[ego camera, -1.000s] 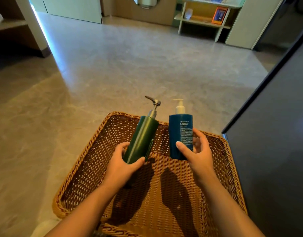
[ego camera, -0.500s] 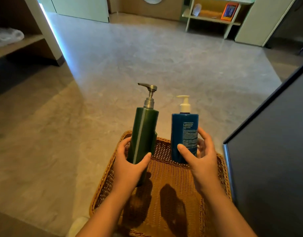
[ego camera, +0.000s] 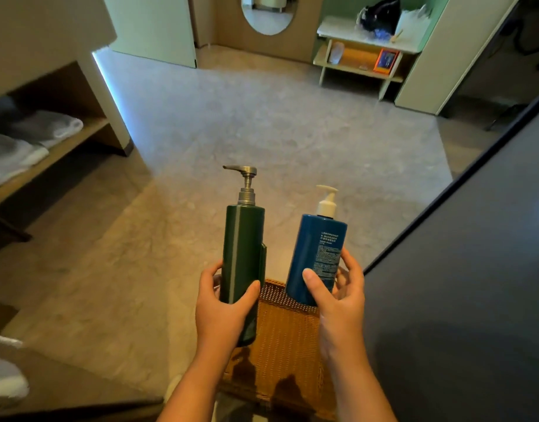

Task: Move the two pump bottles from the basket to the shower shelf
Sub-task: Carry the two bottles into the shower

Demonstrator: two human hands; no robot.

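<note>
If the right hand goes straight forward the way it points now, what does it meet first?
Probably nothing near: the right hand, holding the blue bottle, points over open floor. The dark panel lies to its right, though depth is unclear.

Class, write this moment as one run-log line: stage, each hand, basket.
stage: bottles lifted | left hand: holds green pump bottle upright | right hand: holds blue pump bottle | wicker basket: below hands, on floor
</note>
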